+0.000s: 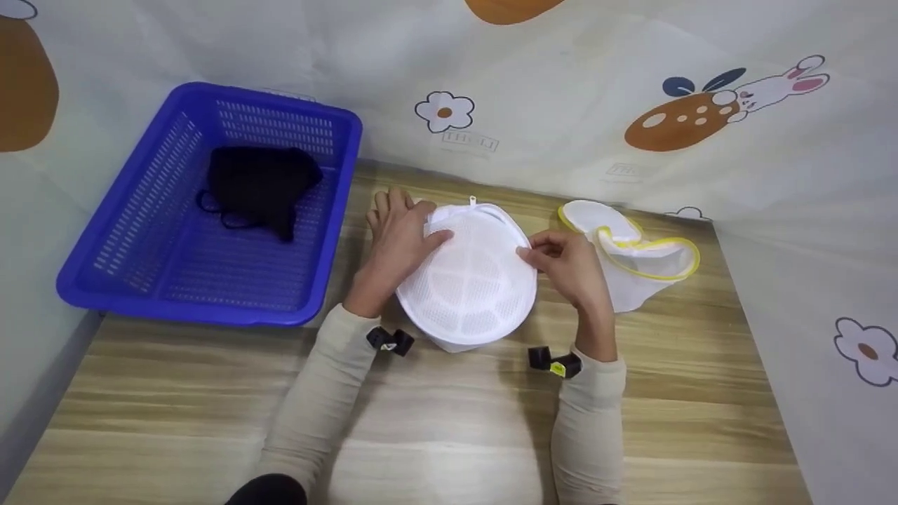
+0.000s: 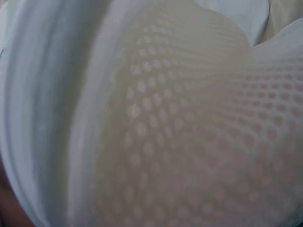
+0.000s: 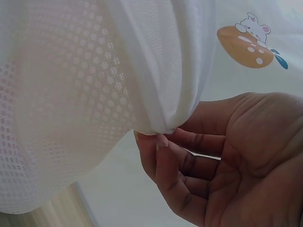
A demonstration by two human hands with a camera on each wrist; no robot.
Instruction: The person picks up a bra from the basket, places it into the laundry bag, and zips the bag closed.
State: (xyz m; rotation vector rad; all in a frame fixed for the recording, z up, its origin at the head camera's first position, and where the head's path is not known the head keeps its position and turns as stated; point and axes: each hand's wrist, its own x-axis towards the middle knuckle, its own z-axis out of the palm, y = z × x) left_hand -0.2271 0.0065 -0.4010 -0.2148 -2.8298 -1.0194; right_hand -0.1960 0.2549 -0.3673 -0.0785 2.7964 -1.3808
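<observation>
A round white mesh laundry bag point(image 1: 466, 277) with a thick rim stands over the table between both hands, its zipper pull at the far edge. My left hand point(image 1: 401, 235) grips the upper left rim, thumb laid over the mesh and fingers at the outer side. At the right edge, my right hand point(image 1: 568, 263) pinches the rim between thumb and fingertips. The right wrist view shows that pinch on the folded white edging point(image 3: 163, 113) up close. Mesh point(image 2: 189, 123) fills the left wrist view, which hides the left fingers there.
A blue plastic basket point(image 1: 326, 231) stands at the left with a black cloth item point(image 1: 259, 184) with thin loops inside. Right of the right hand lies a second white mesh bag point(image 1: 628, 284) with yellow trim. A printed sheet point(image 1: 547, 119) hangs behind the wooden table point(image 1: 449, 421).
</observation>
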